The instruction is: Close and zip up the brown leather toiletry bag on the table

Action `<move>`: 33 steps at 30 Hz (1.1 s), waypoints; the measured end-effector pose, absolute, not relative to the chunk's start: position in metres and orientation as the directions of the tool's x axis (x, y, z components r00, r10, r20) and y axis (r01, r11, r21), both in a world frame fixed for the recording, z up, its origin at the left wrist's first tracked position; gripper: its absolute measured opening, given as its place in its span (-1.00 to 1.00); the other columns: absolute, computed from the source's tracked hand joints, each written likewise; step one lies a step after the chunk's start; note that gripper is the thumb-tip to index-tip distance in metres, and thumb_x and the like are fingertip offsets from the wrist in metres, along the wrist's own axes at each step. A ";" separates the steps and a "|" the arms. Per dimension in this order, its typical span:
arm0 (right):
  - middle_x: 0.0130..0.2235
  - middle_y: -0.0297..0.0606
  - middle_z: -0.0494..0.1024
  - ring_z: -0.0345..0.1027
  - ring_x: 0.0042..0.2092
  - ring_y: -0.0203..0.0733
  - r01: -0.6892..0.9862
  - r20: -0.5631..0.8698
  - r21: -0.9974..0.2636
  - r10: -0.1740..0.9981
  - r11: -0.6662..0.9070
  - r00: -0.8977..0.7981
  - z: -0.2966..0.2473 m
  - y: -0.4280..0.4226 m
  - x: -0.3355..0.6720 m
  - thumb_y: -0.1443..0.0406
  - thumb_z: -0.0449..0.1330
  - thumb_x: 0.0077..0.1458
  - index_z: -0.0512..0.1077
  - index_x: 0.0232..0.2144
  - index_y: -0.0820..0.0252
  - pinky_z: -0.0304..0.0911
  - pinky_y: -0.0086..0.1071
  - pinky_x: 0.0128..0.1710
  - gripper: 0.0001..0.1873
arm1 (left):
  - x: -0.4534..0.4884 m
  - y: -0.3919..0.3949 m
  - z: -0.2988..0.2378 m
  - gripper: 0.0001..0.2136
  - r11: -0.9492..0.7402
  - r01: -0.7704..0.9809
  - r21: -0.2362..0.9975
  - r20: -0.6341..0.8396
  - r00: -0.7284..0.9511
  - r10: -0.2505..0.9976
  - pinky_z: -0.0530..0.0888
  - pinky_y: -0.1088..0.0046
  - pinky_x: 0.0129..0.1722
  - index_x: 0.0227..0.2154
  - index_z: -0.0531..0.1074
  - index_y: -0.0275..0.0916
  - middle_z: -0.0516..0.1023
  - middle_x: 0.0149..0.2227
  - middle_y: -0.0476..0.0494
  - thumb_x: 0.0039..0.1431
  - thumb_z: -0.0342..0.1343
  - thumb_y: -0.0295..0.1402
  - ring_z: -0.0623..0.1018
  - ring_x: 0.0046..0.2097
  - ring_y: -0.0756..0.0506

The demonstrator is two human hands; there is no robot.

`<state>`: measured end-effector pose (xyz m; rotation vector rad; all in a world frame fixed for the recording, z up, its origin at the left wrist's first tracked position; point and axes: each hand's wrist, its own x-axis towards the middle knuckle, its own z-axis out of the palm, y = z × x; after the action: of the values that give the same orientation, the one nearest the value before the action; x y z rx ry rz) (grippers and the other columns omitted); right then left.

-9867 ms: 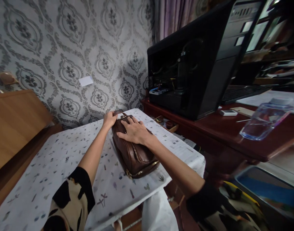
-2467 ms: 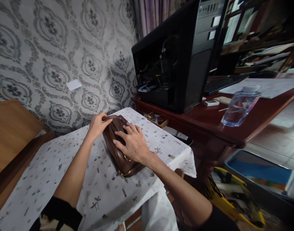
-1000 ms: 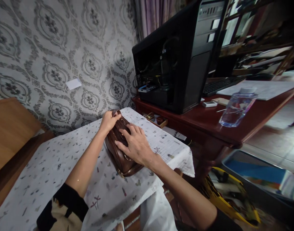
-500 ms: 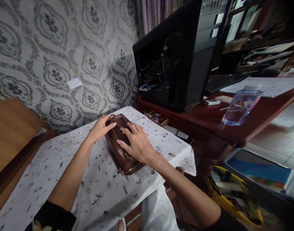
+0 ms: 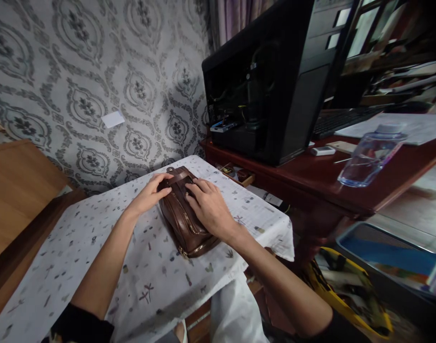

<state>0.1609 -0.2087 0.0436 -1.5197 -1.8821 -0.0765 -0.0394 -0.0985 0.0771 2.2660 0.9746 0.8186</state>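
A brown leather bag (image 5: 178,214) with gold-toned zippers lies on a white patterned cloth on the table. A strap handle (image 5: 180,176) crosses its far end. My left hand (image 5: 149,193) grips the far left edge of the bag, thumb on top and fingers round the end. On the bag's upper right side rests my right hand (image 5: 210,207). Its thumb and forefinger come together near a zipper by the handle, and what lies between them is hidden. Curving along the bag's top is a long zipper (image 5: 189,221), its near part in view.
A black computer case (image 5: 260,95) stands on the dark red desk (image 5: 353,186) to the right, near a clear plastic bottle (image 5: 368,157). Beneath the desk is an open drawer (image 5: 244,180). A wooden panel (image 5: 21,186) borders the table's left; a yellow-edged bag (image 5: 346,286) sits low right.
My right hand's spread fingers have drawn together, the thumb moving up toward the forefinger. My left hand has slid slightly off the bag's end, showing more of the handle. The view has shifted slightly.
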 end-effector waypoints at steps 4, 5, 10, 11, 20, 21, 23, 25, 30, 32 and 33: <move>0.18 0.03 0.47 0.28 0.22 0.15 0.882 0.480 -0.362 0.872 0.302 -0.102 0.060 -0.211 0.161 0.24 0.15 0.34 0.47 0.13 0.24 0.24 -0.04 0.19 -0.62 | -0.039 -0.099 0.076 -0.62 -0.591 0.399 0.701 0.327 0.557 0.763 0.28 0.31 0.32 0.07 0.45 -0.13 0.40 0.20 -0.15 0.19 0.14 -0.24 0.34 0.31 -0.20; 0.15 0.02 0.48 0.30 0.20 0.14 0.886 0.456 -0.360 0.884 0.293 -0.107 0.065 -0.211 0.161 0.26 0.16 0.32 0.47 0.12 0.23 0.25 -0.05 0.17 -0.63 | -0.039 -0.099 0.076 -0.62 -0.592 0.389 0.706 0.329 0.559 0.761 0.27 0.31 0.33 0.06 0.45 -0.13 0.40 0.20 -0.15 0.18 0.14 -0.24 0.34 0.31 -0.19; 0.01 -0.03 0.56 0.39 0.08 0.09 0.899 0.409 -0.357 0.908 0.253 -0.093 0.083 -0.212 0.157 0.36 0.15 0.25 0.47 0.09 0.22 0.29 -0.19 0.00 -0.63 | -0.039 -0.099 0.076 -0.59 -0.595 0.379 0.709 0.329 0.569 0.754 0.26 0.28 0.34 0.08 0.44 -0.13 0.40 0.21 -0.16 0.15 0.15 -0.26 0.33 0.31 -0.20; -0.03 -0.05 0.58 0.42 0.03 0.06 0.898 0.417 -0.360 0.905 0.254 -0.089 0.084 -0.212 0.156 0.37 0.13 0.24 0.48 0.06 0.22 0.28 -0.23 -0.04 -0.65 | -0.038 -0.099 0.077 -0.58 -0.597 0.378 0.708 0.327 0.573 0.751 0.25 0.28 0.35 0.09 0.44 -0.14 0.40 0.21 -0.16 0.15 0.15 -0.26 0.33 0.32 -0.20; -0.13 -0.11 0.63 0.48 -0.09 -0.05 0.879 0.450 -0.389 0.889 0.275 -0.078 0.081 -0.210 0.158 0.39 0.10 0.27 0.49 0.06 0.23 0.22 -0.32 -0.13 -0.65 | -0.041 -0.104 0.077 -0.53 -0.592 0.382 0.710 0.305 0.591 0.747 0.17 0.26 0.41 0.17 0.40 -0.11 0.33 0.31 -0.14 0.19 0.16 -0.20 0.23 0.41 -0.22; -0.12 -0.10 0.63 0.47 -0.07 -0.04 0.880 0.446 -0.389 0.892 0.273 -0.079 0.081 -0.210 0.158 0.38 0.10 0.27 0.49 0.07 0.23 0.23 -0.32 -0.12 -0.65 | -0.041 -0.106 0.077 -0.50 -0.576 0.383 0.722 0.286 0.593 0.753 0.16 0.27 0.42 0.20 0.38 -0.10 0.29 0.35 -0.13 0.19 0.18 -0.18 0.19 0.43 -0.23; -0.08 -0.07 0.62 0.47 -0.04 -0.02 0.881 0.428 -0.393 0.901 0.263 -0.078 0.081 -0.211 0.157 0.38 0.11 0.29 0.48 0.08 0.25 0.25 -0.30 -0.09 -0.65 | -0.043 -0.110 0.077 -0.44 -0.544 0.386 0.745 0.245 0.600 0.761 0.13 0.28 0.44 0.24 0.35 -0.08 0.20 0.41 -0.10 0.18 0.22 -0.13 0.10 0.47 -0.24; -0.04 -0.04 0.62 0.45 0.04 0.02 0.881 0.418 -0.395 0.905 0.262 -0.082 0.079 -0.215 0.155 0.36 0.09 0.32 0.48 0.09 0.26 0.26 -0.23 0.01 -0.66 | -0.043 -0.111 0.076 -0.41 -0.523 0.381 0.762 0.223 0.604 0.765 0.12 0.27 0.45 0.25 0.34 -0.08 0.16 0.43 -0.10 0.17 0.24 -0.10 0.05 0.49 -0.26; 0.25 0.10 0.43 0.12 0.36 0.29 0.896 0.515 -0.312 0.849 0.315 -0.119 0.064 -0.231 0.146 0.10 0.13 0.37 0.48 0.14 0.21 0.06 0.19 0.28 -0.57 | -0.042 -0.108 0.071 -0.46 -0.539 0.327 0.776 0.282 0.584 0.761 0.17 0.24 0.42 0.17 0.41 -0.12 0.26 0.38 -0.15 0.12 0.27 -0.12 0.16 0.45 -0.26; 0.29 0.11 0.38 0.06 0.40 0.32 0.898 0.551 -0.287 0.824 0.333 -0.129 0.055 -0.235 0.143 0.05 0.14 0.36 0.49 0.16 0.19 -0.01 0.26 0.32 -0.52 | -0.038 -0.107 0.070 -0.52 -0.557 0.332 0.761 0.330 0.541 0.773 0.23 0.23 0.39 0.10 0.45 -0.16 0.36 0.31 -0.19 0.13 0.25 -0.13 0.27 0.39 -0.25; 0.30 0.10 0.38 0.06 0.40 0.32 0.898 0.562 -0.285 0.817 0.336 -0.128 0.051 -0.237 0.142 0.03 0.14 0.36 0.50 0.16 0.18 -0.03 0.27 0.33 -0.52 | -0.036 -0.106 0.070 -0.56 -0.571 0.348 0.743 0.362 0.509 0.781 0.26 0.22 0.36 0.05 0.48 -0.18 0.42 0.27 -0.20 0.14 0.24 -0.14 0.33 0.35 -0.25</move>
<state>0.1422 -0.2366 0.0509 -1.4990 -1.9590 -0.1604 -0.0363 -0.1065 0.0705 2.1508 0.9188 0.9352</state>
